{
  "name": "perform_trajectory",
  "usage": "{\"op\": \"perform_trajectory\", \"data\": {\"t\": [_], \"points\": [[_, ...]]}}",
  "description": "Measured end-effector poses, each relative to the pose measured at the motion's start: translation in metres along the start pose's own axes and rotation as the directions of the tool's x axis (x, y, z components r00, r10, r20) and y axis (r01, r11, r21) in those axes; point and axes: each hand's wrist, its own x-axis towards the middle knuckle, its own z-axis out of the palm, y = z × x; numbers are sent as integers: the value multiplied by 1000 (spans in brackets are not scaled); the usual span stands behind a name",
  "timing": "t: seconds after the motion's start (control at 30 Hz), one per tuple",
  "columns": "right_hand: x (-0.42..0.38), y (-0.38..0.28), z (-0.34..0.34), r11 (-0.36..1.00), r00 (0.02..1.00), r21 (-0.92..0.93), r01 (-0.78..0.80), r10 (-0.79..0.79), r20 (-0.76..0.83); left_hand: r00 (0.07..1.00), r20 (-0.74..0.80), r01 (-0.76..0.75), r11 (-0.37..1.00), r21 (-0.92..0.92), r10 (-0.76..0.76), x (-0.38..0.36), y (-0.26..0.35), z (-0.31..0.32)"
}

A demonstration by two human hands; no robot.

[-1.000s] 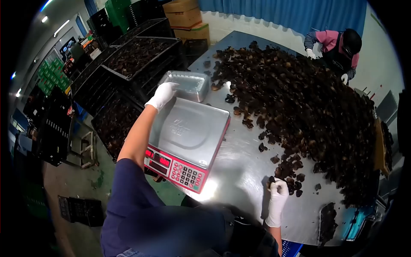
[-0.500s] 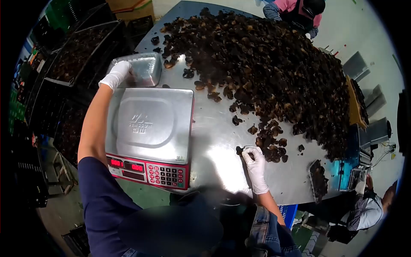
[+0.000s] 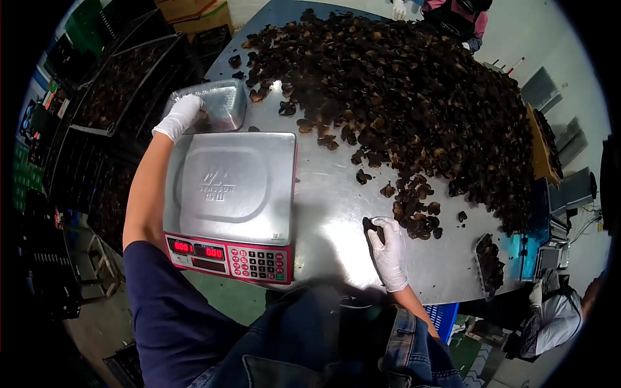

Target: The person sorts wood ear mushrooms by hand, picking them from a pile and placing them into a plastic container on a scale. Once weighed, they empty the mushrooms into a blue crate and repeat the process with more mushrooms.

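White-gloved right hand (image 3: 388,249) pinches a small dark piece (image 3: 369,224), probably fingertip-style cause it's tiny; white-gloved left hand (image 3: 184,115) curls at a clear plastic tray (image 3: 231,103), can't tell if gripping.

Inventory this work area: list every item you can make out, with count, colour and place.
Metal table: one, silver, centre
Electronic scale: one, silver and red, table's left side
Clear plastic container: at least one, transparent, beyond the scale
Fungus-like pieces: too many to count, dark brown, heaped across the table
Filled tray: one, clear with dark contents, table's right end
Cardboard box: one, brown, far right
Black racks: several, dark, left
Blue crate: one, blue, below the near edge
Co-workers: two, one in pink upper right, one in pale clothing lower right
Left hand: one, white-gloved, at the container
Right hand: one, white-gloved, pinching a dark piece
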Motion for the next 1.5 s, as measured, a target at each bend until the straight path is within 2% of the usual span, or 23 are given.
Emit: {"op": "perform_trajectory", "data": {"t": [0.1, 0.17, 0.23, 0.27, 0.33, 0.37, 0.43, 0.5, 0.57, 0.6, 0.63, 0.77, 0.83, 0.9, 0.97, 1.07, 1.1, 1.13, 1.2, 1.23, 1.3, 1.37, 1.5], "points": [[0, 2, 1, 1000, 1000, 9, -5, 5, 20, 994, -110, 5, 998, -61, -12, -24, 23, -22], [1, -4, -1, 999, 999, -23, -25, 26, 47, 870, -493, -5, 1000, 0, 4, -40, 41, -39], [4, -5, 0, 995, 997, -92, 35, -28, 71, 740, -670, -72, 997, 14, 63, -72, 74, -52], [4, -3, 1, 977, 992, -185, 109, -96, 79, 732, -678, -127, 991, -45, 63, -93, 97, -59], [4, 10, 7, 952, 979, -230, 202, -197, 45, 776, -622, -83, 995, 62, 103, -142, 144, -65], [4, 15, 8, 968, 986, -184, 170, -166, 34, 763, -621, -106, 983, 151, 178, -163, 160, -62], [9, 14, 6, 988, 994, -110, 112, -110, 25, 864, -454, -147, 972, 184, 217, -204, 180, -51], [14, 7, 11, 995, 997, 66, -76, 77, -1, 917, -358, -153, 984, 88, 175, -230, 208, -52], [32, -20, 22, 982, 999, 187, 38, -42, 16, 928, -355, -130, 991, -13, 117, -245, 230, -48], [45, -45, 26, 966, 979, 160, 203, -206, 4, 928, -359, -123, 992, -39, 101, -250, 235, -45], [58, -73, 32, 922, 930, 130, 364, -366, -6, 927, -365, -117, 991, -64, 86, -254, 239, -42], [89, -162, 67, 756, 762, 162, 634, -647, 37, 934, -356, -62, 993, -98, 23, -261, 243, -41], [90, -167, 96, 809, 775, 148, 570, -588, 230, 923, -384, -76, 990, -121, 24, -261, 242, -39], [86, -153, 88, 792, 792, 178, 584, -604, 91, 903, -429, -102, 984, -144, 31, -257, 244, -42], [82, -131, 56, 828, 828, -30, 560, -557, 67, 922, -386, -71, 988, -138, 12, -259, 243, -42], [76, -35, 8, 920, 939, -204, 335, -343, -4, 930, -367, -25, 999, -48, 5, -259, 256, -52], [73, -24, -31, 951, 984, -263, 160, -174, -28, 930, -368, -36, 998, -51, 15, -257, 267, -60], [63, -2, -51, 879, 927, -445, 170, -296, -231, 898, -440, -44, 995, -94, -2, -256, 282, -69], [38, 51, -89, 885, 941, -457, -85, -80, -330, 865, -502, -144, 960, -241, 3, -252, 307, -69], [26, 78, -93, 802, 910, -566, -192, -70, -408, 866, -499, -227, 917, -329, 35, -242, 328, -70], [15, 112, -97, 809, 907, -518, -277, 43, -419, 907, -407, -342, 752, -564, 107, -212, 373, -47], [20, 92, -88, 854, 965, -495, -163, 33, -261, 957, -169, -287, 701, -652, 235, -179, 413, -4], [1, 60, -34, 937, 983, -331, 107, -150, -107, 934, -180, -355, 738, -574, 309, -144, 473, 55]]}}
